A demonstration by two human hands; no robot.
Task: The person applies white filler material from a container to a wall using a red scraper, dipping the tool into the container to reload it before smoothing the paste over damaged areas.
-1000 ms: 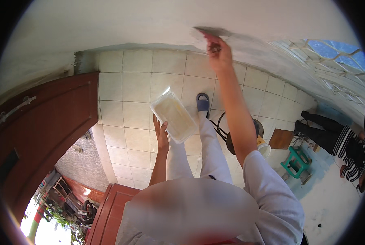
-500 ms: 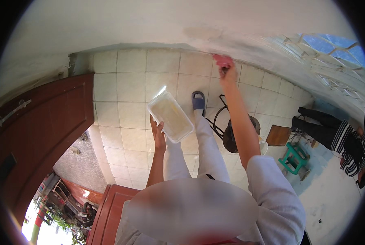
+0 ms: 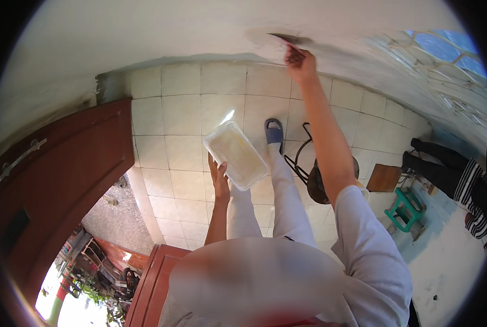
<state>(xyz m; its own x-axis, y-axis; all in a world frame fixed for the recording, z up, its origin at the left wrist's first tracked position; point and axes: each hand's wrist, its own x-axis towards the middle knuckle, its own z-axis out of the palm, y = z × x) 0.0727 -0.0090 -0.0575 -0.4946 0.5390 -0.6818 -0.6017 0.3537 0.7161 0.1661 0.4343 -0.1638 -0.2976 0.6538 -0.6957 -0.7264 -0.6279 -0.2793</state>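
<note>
My left hand (image 3: 220, 179) grips a clear, rectangular plastic container (image 3: 236, 155) by its lower left side and holds it above the tiled floor. The container looks nearly see-through; I cannot tell how much is in it. With my right arm stretched forward, my right hand (image 3: 302, 65) is closed on a red putty scraper (image 3: 286, 42). Its blade shows nearly edge-on at the white wall (image 3: 200, 27), by a brownish smudge and a dark shadow. The fingers partly hide the handle.
A round black stool (image 3: 319, 182) stands beside my right leg. Further right are a green plastic stool (image 3: 404, 210), a brown board (image 3: 381, 178) and a person in dark trousers (image 3: 445, 158). A brown door (image 3: 69, 158) stands at left; a barred window (image 3: 445, 54) is upper right.
My right hand has raised the scraper from low near the floor edge up onto the wall, and the blade has turned edge-on. My left hand keeps the container in much the same place.
</note>
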